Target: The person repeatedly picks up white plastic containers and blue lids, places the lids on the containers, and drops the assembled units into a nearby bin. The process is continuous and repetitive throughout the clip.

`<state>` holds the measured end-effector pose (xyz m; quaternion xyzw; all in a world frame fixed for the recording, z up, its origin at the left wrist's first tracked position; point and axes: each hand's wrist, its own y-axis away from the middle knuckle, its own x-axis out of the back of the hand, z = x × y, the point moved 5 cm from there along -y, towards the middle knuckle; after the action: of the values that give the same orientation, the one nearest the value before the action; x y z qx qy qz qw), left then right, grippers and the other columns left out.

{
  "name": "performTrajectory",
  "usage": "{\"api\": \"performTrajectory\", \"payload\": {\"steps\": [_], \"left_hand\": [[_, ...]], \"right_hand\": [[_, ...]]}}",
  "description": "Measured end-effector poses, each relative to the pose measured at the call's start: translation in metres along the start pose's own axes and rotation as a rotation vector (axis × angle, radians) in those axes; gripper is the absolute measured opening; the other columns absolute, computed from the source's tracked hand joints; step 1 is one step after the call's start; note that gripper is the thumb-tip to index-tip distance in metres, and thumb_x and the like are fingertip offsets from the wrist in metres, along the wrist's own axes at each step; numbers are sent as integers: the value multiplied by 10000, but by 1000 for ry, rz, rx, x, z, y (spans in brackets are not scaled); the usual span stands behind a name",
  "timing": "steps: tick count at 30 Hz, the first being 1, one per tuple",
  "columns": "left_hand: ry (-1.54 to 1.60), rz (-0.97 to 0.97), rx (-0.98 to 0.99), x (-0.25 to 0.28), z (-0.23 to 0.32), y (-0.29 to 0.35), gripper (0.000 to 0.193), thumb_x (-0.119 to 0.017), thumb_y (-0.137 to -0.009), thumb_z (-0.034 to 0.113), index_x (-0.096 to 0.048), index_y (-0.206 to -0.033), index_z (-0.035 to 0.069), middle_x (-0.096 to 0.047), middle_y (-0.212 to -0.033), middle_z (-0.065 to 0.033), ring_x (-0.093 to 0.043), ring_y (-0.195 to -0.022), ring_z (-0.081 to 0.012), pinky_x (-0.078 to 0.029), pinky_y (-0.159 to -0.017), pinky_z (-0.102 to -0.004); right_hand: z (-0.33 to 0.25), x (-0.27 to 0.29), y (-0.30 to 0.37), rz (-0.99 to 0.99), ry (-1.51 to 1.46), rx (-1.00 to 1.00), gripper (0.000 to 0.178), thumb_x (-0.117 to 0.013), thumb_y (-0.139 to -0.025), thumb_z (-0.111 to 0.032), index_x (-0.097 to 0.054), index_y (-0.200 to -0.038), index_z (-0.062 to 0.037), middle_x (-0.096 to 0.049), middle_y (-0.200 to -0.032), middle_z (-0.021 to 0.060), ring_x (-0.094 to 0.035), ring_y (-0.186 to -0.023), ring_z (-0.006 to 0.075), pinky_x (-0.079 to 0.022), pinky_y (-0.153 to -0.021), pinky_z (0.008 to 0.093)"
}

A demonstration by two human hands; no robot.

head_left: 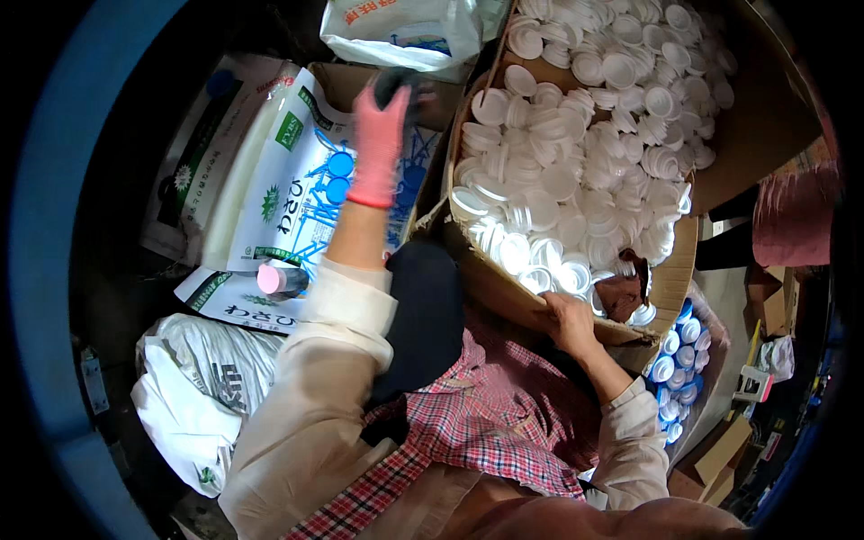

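My left hand (pixel 382 135), in a pink work glove with black fingers, is stretched forward over an open cardboard carton, below a white plastic bag (pixel 405 36); motion blurs its fingers. My bare right hand (pixel 571 326) grips the near rim of a large cardboard box (pixel 504 279). White round plastic lids (pixel 576 171) fill much of this box, and a brown piece (pixel 621 292) lies among them near my right hand. Left of my gloved hand, blue round pieces with thin stems (pixel 339 165) lie on a printed white sack (pixel 261 198).
A dark container with a pink cap (pixel 272 279) lies on the sacks. A stuffed white bag (pixel 198 387) sits at lower left. Several blue and white capped items (pixel 679 364) stand right of the box. Farther right are small open cartons (pixel 720 454) and a reddish cloth (pixel 792 216).
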<state>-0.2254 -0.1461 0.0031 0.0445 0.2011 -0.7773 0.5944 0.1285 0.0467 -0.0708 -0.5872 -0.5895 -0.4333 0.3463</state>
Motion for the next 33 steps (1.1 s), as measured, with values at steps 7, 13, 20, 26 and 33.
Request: {"api": "performTrajectory", "payload": {"steps": [7,13,20,26,33], "left_hand": [[-1477,-444,322,200,-298,29,566,-648,-797,233,-480,-1328,132,-570,-1209,-153,-530,-1166,-322,-464,-935,-426],[-1727,-503,314,204,-361,56,528,-587,-815,113,-495,-1328,194,-517,-1266,-126,-494,-1179,-349,-442,-891,-531],[-1237,-302,678,281,-390,57,509,-791,-703,288,-638,-1130,59,-640,-1137,-149,-607,-1063,-263,-492,-849,-370],[-683,-390,579,159,-404,3,231,-714,-790,227,-678,-868,13,-679,-831,-125,-609,-766,-211,-478,-715,-345],[-1072,-388,335,179,-461,50,307,-579,-820,267,-636,-692,-6,-639,-766,-242,-621,-764,-400,-489,-712,-470]], "right_hand": [[-8,-2,-1,9,39,-68,280,-738,-726,-163,-621,-963,-68,-629,-789,142,-613,-722,359,-453,-622,444],[-13,-2,-11,8,3,-64,247,-744,-715,-130,-627,-922,-63,-614,-774,117,-603,-697,321,-453,-602,415],[-8,-4,-18,-33,-5,-22,363,-734,-600,-88,-611,-940,-62,-608,-820,106,-595,-760,315,-444,-638,408],[-16,-2,-12,-4,29,-61,463,-724,-535,-88,-606,-983,-74,-605,-839,96,-583,-784,308,-449,-669,409],[-9,-7,-5,29,94,-83,394,-702,-615,-115,-622,-1000,-88,-618,-890,57,-599,-822,254,-473,-684,371]]}}
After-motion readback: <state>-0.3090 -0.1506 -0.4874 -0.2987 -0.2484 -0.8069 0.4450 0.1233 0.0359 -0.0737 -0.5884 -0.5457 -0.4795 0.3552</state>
